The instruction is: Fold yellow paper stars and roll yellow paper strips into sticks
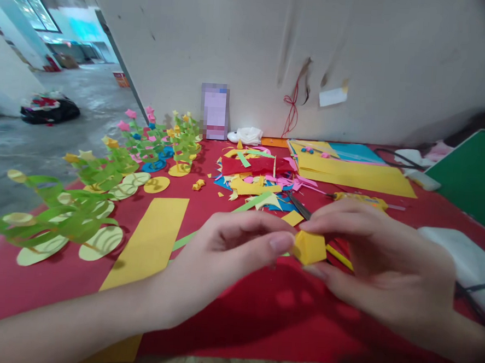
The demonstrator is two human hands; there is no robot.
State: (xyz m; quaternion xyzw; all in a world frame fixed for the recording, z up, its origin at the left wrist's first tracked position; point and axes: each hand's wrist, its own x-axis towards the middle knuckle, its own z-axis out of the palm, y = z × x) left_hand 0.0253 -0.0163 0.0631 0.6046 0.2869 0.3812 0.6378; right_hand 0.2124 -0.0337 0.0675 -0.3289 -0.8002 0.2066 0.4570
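I have the fingers of the left hand and right hand pinching a small folded yellow paper pentagon above the red-covered bench, near its front edge. Green-stemmed paper flowers stand along the bench's left edge.

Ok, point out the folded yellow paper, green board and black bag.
Folded yellow paper (313, 249): head view, flat front face.
Green board (476, 178): head view, broad face.
Black bag (54, 115): head view, dark side.
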